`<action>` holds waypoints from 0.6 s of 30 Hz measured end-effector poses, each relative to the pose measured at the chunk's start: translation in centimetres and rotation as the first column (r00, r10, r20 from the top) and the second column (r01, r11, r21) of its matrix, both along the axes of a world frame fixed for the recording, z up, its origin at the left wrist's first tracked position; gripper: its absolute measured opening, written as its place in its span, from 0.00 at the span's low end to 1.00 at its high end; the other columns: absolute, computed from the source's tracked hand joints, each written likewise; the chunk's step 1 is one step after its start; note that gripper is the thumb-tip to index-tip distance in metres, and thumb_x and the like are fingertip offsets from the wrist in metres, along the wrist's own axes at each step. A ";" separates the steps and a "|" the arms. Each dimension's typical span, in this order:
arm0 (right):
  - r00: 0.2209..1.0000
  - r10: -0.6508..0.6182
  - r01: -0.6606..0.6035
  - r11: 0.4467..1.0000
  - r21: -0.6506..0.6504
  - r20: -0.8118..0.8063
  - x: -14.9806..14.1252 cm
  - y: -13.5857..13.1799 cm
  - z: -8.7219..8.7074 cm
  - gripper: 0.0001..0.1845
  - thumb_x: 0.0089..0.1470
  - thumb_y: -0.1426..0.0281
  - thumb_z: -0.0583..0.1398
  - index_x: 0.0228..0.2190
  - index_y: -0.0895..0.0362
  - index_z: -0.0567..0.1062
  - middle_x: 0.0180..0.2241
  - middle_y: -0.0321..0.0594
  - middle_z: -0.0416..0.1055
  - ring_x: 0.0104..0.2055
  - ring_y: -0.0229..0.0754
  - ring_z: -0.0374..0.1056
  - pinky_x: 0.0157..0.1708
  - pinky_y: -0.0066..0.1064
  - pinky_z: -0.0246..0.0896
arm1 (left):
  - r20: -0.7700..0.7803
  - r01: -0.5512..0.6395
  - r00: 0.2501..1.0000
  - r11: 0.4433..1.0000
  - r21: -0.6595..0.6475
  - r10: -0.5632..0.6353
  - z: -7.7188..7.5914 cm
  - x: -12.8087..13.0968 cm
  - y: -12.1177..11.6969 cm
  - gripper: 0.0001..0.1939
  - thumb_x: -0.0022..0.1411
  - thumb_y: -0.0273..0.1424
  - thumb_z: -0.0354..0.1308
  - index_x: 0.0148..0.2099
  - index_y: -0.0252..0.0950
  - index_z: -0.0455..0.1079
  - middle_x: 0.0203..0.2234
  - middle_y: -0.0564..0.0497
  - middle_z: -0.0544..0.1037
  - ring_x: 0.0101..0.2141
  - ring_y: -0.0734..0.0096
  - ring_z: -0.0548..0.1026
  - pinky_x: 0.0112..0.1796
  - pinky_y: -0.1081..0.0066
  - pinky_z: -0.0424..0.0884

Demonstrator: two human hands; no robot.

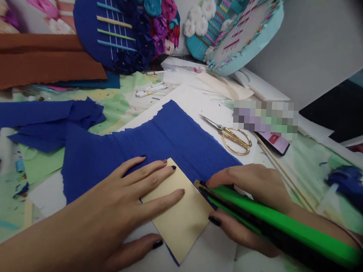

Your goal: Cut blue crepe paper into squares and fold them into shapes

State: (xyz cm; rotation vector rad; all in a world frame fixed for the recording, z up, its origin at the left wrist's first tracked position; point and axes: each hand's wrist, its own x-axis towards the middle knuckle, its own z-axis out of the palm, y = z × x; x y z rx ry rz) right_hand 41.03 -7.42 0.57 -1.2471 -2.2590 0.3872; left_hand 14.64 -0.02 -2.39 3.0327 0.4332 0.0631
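Note:
My left hand [132,198] lies flat with fingers spread, pressing on a pale yellow paper square [183,221]. Under the square is a torn-edged sheet of blue crepe paper [181,132], and a sliver of blue shows along the square's lower edge. My right hand [258,184] is closed around a long green and black stapler [274,214]. The stapler's tip meets the square's upper right edge. Its rear end runs to the lower right, blurred and close to the camera.
Gold-handled scissors [230,136] lie beyond the crepe sheet, beside a phone [275,143] and a thin wooden stick [284,174]. Blue crepe strips [42,116] and brown crepe paper [45,64] are at the left. Decorated panels [89,29] stand behind. A blue tool [347,185] lies right.

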 end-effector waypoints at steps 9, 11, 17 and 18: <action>0.996 -0.025 0.011 0.987 -0.160 -0.086 -0.4 0.6 0.1 0.15 0.44 0.79 0.55 0.36 0.55 0.70 0.24 0.33 0.71 0.22 0.32 0.63 0.22 0.23 0.55 | 0.012 -0.021 1.000 0.999 -0.038 0.021 0.3 0.3 -0.5 0.34 0.60 0.40 0.54 0.66 0.50 0.48 0.65 0.46 0.52 0.62 0.46 0.54 0.57 0.39 0.47; 0.994 -0.029 0.011 0.985 -0.171 -0.104 -0.5 0.7 0.2 0.15 0.43 0.80 0.54 0.35 0.55 0.70 0.22 0.31 0.69 0.20 0.31 0.60 0.22 0.22 0.54 | 0.012 -0.021 1.000 0.998 -0.061 0.022 0.5 0.6 -0.6 0.33 0.60 0.39 0.54 0.65 0.48 0.50 0.65 0.47 0.53 0.61 0.46 0.55 0.58 0.39 0.45; 0.990 -0.054 0.031 0.984 -0.176 -0.133 -0.7 0.6 0.5 0.15 0.42 0.79 0.53 0.34 0.55 0.71 0.21 0.30 0.68 0.20 0.31 0.60 0.22 0.22 0.55 | 0.036 0.032 0.999 0.998 -0.052 -0.030 0.7 0.8 -0.7 0.33 0.61 0.35 0.54 0.66 0.42 0.50 0.64 0.49 0.56 0.63 0.52 0.52 0.61 0.44 0.37; 0.988 -0.068 0.044 0.985 -0.165 -0.139 -0.8 0.6 0.5 0.15 0.42 0.79 0.54 0.33 0.55 0.71 0.21 0.30 0.69 0.20 0.30 0.61 0.22 0.22 0.56 | 0.043 0.044 0.998 0.998 -0.051 -0.042 0.7 0.8 -0.7 0.33 0.61 0.35 0.53 0.66 0.40 0.49 0.64 0.48 0.56 0.63 0.54 0.52 0.62 0.47 0.37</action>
